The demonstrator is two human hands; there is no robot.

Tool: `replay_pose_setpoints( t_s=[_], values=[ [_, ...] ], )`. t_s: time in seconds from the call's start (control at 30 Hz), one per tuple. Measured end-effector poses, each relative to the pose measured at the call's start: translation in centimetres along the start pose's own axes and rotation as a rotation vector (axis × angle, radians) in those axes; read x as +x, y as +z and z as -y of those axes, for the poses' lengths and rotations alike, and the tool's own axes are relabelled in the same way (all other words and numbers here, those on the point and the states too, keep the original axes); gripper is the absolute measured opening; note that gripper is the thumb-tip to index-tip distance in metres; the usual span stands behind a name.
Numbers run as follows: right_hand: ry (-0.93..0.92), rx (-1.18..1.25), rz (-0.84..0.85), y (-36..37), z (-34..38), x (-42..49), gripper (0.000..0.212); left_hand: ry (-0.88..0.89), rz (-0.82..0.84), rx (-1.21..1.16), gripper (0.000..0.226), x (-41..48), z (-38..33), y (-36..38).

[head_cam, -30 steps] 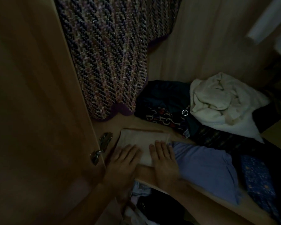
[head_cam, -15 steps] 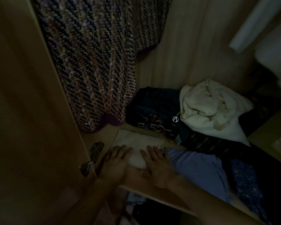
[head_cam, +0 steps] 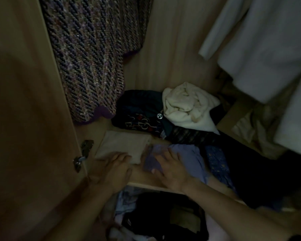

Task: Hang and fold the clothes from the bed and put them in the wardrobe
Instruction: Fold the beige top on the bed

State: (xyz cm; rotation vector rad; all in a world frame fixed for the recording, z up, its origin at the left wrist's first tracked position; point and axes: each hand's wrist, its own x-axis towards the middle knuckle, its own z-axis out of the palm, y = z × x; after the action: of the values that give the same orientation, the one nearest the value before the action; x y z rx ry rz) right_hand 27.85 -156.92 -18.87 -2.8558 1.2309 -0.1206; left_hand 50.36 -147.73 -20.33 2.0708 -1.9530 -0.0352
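One folded beige cloth (head_cam: pixel 123 145) sits front-left on the wardrobe shelf (head_cam: pixel 142 176), with only a little bare wood around it. Left hand (head_cam: pixel 111 169) lies flat on it, released. Right hand (head_cam: pixel 172 169) is on one lilac garment (head_cam: pixel 189 157), grip too blurry to tell.

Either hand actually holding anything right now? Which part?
Left hand only lies flat on the near edge of the folded beige cloth. Right hand is on the left edge of the lilac garment, but blur hides whether its fingers pinch it.
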Motion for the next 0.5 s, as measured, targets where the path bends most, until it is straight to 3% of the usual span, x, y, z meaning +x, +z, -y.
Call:
replay_pose_setpoints(
  t_s=[0.2, 0.5],
  values=[
    [0.082, -0.048, 0.014, -2.2, -1.5, -6.1, 0.065, 0.305, -0.152, 0.033, 0.034, -3.1, -5.3, -0.6],
    [0.180, -0.015, -0.080, -5.2, -2.9, -15.6, 0.063, 0.345, -0.208, 0.082, 0.033, -5.7, -10.0, -2.5]
  ],
)
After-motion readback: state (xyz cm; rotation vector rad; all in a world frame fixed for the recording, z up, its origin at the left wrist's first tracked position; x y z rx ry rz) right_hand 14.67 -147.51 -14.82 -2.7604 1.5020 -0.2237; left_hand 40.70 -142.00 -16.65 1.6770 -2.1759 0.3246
